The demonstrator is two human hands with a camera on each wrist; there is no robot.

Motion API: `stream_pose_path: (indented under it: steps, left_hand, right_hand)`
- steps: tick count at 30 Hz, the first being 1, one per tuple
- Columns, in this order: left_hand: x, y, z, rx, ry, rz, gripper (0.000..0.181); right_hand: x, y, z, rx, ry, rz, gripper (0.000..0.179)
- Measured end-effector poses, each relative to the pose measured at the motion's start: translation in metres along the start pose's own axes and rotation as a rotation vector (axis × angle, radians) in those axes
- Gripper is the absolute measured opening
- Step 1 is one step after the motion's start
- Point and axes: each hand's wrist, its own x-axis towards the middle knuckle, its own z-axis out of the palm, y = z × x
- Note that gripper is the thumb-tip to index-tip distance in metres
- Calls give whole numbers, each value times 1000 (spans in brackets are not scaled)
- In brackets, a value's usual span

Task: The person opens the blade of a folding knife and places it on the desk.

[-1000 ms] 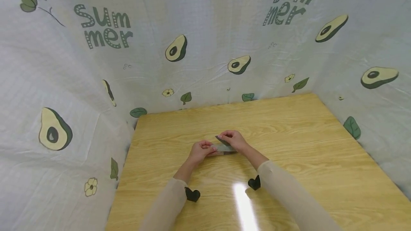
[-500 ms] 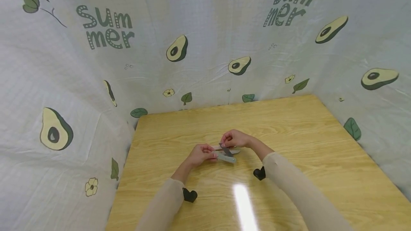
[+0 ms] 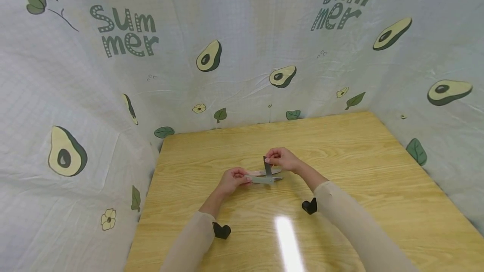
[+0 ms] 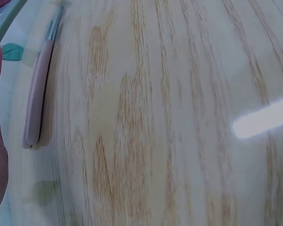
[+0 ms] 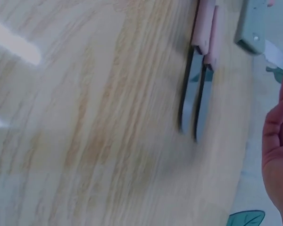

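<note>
A folding knife with a grey-green handle (image 3: 260, 179) is held above the table, its blade (image 3: 268, 168) swung out at roughly a right angle. My left hand (image 3: 231, 180) grips the handle near its left end. With thumb and fingers, my right hand (image 3: 282, 159) pinches the blade close to its tip. In the right wrist view, the handle's pivot end (image 5: 253, 28) and part of the blade (image 5: 276, 55) show. Beneath it, two pink-handled knives (image 5: 203, 23) lie side by side on the wood; the left wrist view catches one pink handle (image 4: 39, 92).
The wooden table (image 3: 340, 154) runs up to a hanging white cloth (image 3: 242, 91) printed with avocados, which encloses the back and both sides. A bright light reflection (image 3: 287, 238) lies on the front of the tabletop.
The blade has swung from a narrow angle against the handle to about a right angle. My right hand has moved up and to the right with it; my left hand has shifted slightly left.
</note>
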Motion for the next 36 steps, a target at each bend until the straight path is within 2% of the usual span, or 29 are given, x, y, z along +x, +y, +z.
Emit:
stream_pose_path:
  steps: [5,10,14,16,21,25,31,36]
  left_hand:
    - [-1,0,-3,-86,15,35,10]
    - [-3,1,-4,-124,62,53,11]
    - [-5,1,-4,-155,111,57,12]
    - [-6,1,-4,-174,137,59,13]
    - [-8,1,-5,-234,193,80,10]
    - [-8,-1,-3,-295,218,117,22]
    - [-6,-5,1,-374,269,143,22]
    - [-6,-7,3,-417,291,144,23]
  right_hand:
    - [-7,8,-6,125,66,17,12]
    - [-15,12,-7,208,90,-25,14]
    - [-23,18,-5,287,135,-49,9]
    - [-27,21,-2,343,155,-46,6]
    - [-33,26,6,529,203,-58,15]
    - [-36,29,13,640,256,-90,9]
    - [-39,31,29,789,386,-65,11]
    - [-42,32,42,848,488,-37,18]
